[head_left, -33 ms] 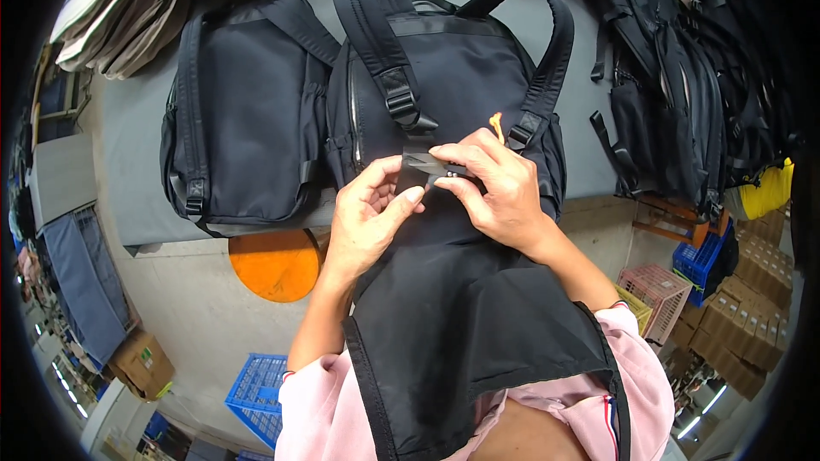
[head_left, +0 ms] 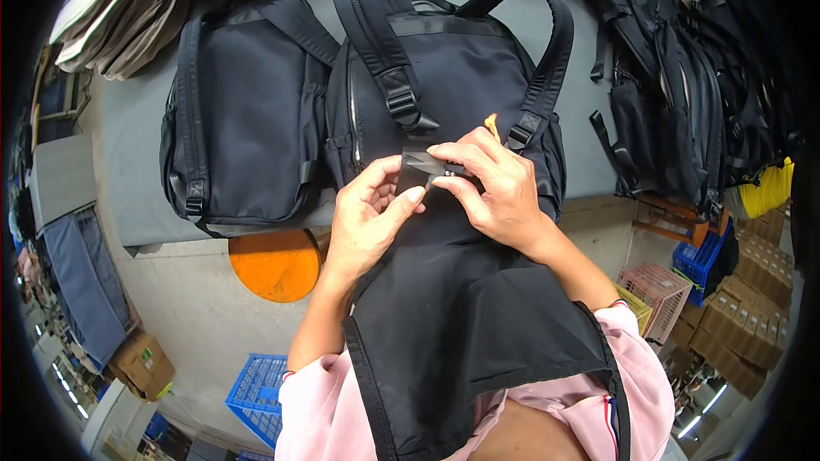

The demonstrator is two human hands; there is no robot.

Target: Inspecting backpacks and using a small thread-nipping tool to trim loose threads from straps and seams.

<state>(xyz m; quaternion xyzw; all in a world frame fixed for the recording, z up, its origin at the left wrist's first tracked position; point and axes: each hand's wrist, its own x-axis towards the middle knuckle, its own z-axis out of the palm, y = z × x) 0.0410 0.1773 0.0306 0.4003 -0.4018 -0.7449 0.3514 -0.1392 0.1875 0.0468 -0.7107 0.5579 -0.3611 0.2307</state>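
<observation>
A black backpack (head_left: 461, 77) lies on the table in front of me, its two padded shoulder straps towards me and a buckle (head_left: 400, 101) on the left one. From that buckle a black webbing strap (head_left: 413, 172) hangs down, and my left hand (head_left: 369, 213) pinches its edge between thumb and curled fingers. My right hand (head_left: 500, 183) closes round what look like small thread snips (head_left: 424, 162), whose grey metal part lies against the webbing. A yellow-orange cord (head_left: 492, 126) sticks up behind the right hand's knuckles; most of the tool is hidden in the palm.
Another black backpack (head_left: 248, 111) lies to the left on the grey table (head_left: 137, 154). More black bags (head_left: 662, 77) are piled at the right, beige fabric pieces (head_left: 128, 17) at the far left. Below the table's edge are a round orange stool (head_left: 275, 266) and a blue crate (head_left: 256, 393).
The yellow-orange cord and my right hand have shifted very slightly left. My left hand and the backpack stay in place.
</observation>
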